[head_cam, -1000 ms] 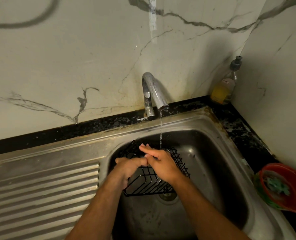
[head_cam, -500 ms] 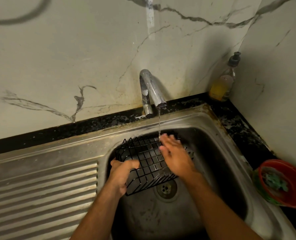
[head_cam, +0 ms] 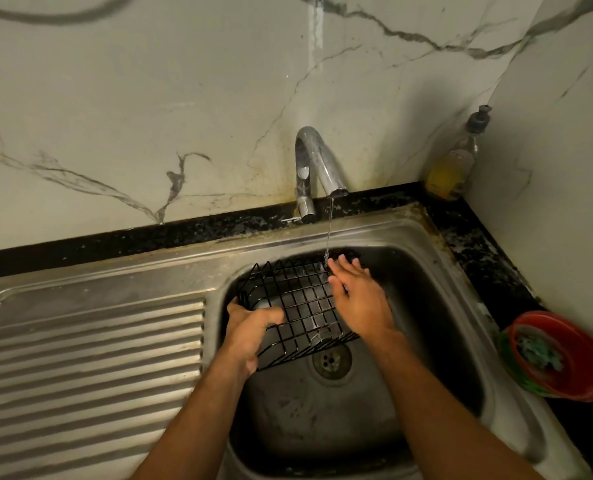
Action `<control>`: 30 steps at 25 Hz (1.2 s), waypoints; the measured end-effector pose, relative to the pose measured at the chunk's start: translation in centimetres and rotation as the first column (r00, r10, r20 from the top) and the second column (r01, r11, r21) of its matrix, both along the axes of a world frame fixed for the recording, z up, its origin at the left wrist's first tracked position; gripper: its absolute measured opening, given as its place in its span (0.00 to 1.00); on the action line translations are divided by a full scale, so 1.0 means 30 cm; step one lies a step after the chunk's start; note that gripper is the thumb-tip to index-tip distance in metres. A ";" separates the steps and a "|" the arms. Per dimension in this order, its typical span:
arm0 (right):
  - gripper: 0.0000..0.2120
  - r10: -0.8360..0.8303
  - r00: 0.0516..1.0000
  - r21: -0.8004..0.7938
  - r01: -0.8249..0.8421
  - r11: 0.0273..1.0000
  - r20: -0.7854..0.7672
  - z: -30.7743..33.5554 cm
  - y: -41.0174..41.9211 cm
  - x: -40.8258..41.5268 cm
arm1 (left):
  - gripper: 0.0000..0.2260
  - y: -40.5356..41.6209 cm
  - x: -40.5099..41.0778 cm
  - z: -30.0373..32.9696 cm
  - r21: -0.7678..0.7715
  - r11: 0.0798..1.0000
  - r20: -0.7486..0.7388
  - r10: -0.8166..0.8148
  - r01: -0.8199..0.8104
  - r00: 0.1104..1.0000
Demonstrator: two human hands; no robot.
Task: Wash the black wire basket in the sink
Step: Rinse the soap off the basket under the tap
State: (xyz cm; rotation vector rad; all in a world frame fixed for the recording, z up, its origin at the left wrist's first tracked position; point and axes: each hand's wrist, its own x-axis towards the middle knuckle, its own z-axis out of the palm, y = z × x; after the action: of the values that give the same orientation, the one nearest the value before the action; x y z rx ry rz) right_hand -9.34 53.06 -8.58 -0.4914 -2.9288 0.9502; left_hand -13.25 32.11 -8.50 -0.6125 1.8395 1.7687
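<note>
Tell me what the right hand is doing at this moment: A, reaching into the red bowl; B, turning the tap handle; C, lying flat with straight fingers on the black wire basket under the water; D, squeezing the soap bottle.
C: the right hand lies with straight fingers on the grid of the black wire basket, beside the thin stream from the tap, while the left hand grips the basket's near left edge.

I see my two forearms bare up to the frame edge, without any sleeve. My left hand (head_cam: 250, 332) and right hand (head_cam: 359, 299) wear no gloves, rings or watch.
</note>
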 end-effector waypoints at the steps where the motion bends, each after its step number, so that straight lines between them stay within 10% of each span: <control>1: 0.22 0.078 0.996 -0.001 -0.078 0.997 -0.036 0.006 -0.040 0.004 | 0.46 0.005 0.011 0.033 -0.006 1.000 0.016 -0.009 0.009 1.000; 5: 0.18 0.325 0.904 -0.163 -0.377 0.912 -0.277 0.017 -0.204 0.057 | 0.42 0.002 0.034 0.049 0.008 1.000 0.037 0.026 -0.027 0.999; 9: 0.21 -0.185 0.983 -0.173 0.184 0.968 0.006 0.004 -0.058 0.047 | 0.48 -0.002 0.048 0.064 0.000 1.000 -0.015 0.018 -0.018 1.000; 13: 0.26 0.261 0.950 0.029 -0.260 0.965 -0.173 0.011 -0.110 0.041 | 0.55 0.008 0.043 0.099 0.003 0.997 -0.031 -0.080 0.080 0.996; 17: 0.29 0.012 0.984 0.109 0.008 0.994 -0.179 0.039 -0.068 0.035 | 0.45 0.025 0.032 0.104 0.038 0.989 -0.070 -0.143 0.146 0.987; 22: 0.23 0.340 0.888 0.297 -0.250 0.922 -0.308 0.094 -0.124 0.044 | 0.47 0.025 0.025 0.114 0.121 0.977 -0.128 -0.163 0.178 0.978; 26: 0.28 -0.041 0.965 0.192 0.094 0.977 -0.261 0.155 -0.084 0.020 | 0.52 0.041 -0.008 0.129 0.177 0.973 -0.223 -0.105 0.146 0.969; 30: 0.25 0.416 0.835 0.430 -0.247 0.868 -0.360 0.186 -0.164 -0.004 | 0.48 0.055 -0.050 0.148 0.206 0.966 -0.310 -0.085 0.154 0.947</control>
State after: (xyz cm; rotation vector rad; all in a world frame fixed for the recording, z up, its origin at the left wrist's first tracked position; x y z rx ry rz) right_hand -9.46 48.15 -3.02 0.2489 -2.6962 0.4175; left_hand -14.75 33.77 -4.05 -0.1453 1.7808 2.0382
